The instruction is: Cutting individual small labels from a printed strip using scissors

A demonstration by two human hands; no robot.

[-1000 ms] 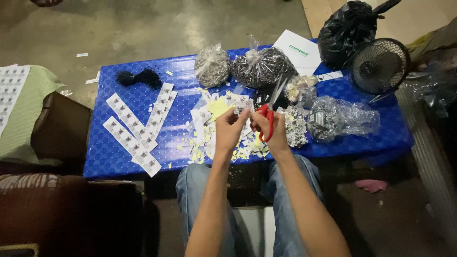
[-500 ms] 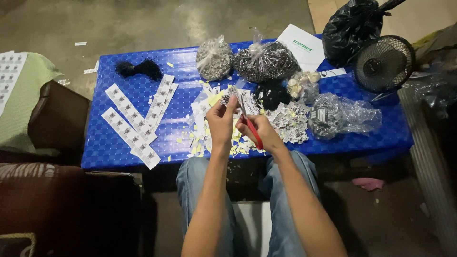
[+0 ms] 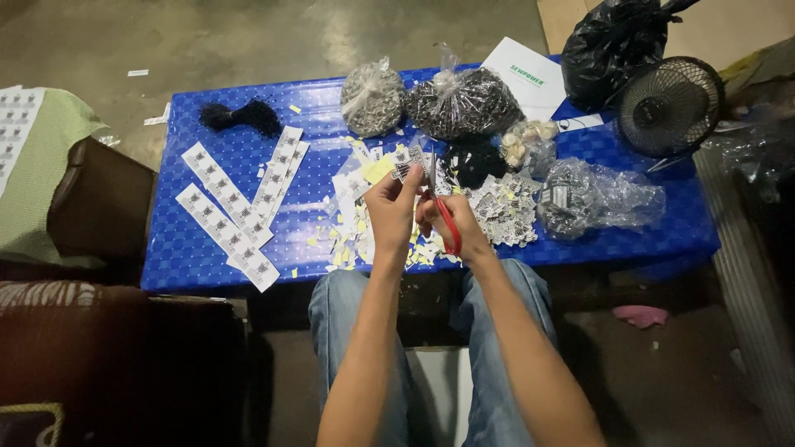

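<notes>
Scissors [image 3: 443, 217] lowered, right hand [image 3: 451, 232] clamped; left hand [image 3: 391, 211] pinching label strip [image 3: 407, 160]; bags [image 3: 460, 101] hold hardware.

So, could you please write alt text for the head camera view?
Right hand works red-handled scissors on a small label strip held by the left hand, above a blue table with uncut label strips, paper scraps and bagged small parts.

Blue table [image 3: 199, 257] w/ label strips [image 3: 228, 207], bags [image 3: 455, 103], prob. paper scraps [image 3: 352, 236].

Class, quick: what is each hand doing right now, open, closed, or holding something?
Left hand: closed on a small label strip.
Right hand: closed on the red-handled scissors, blades at the strip.
</notes>
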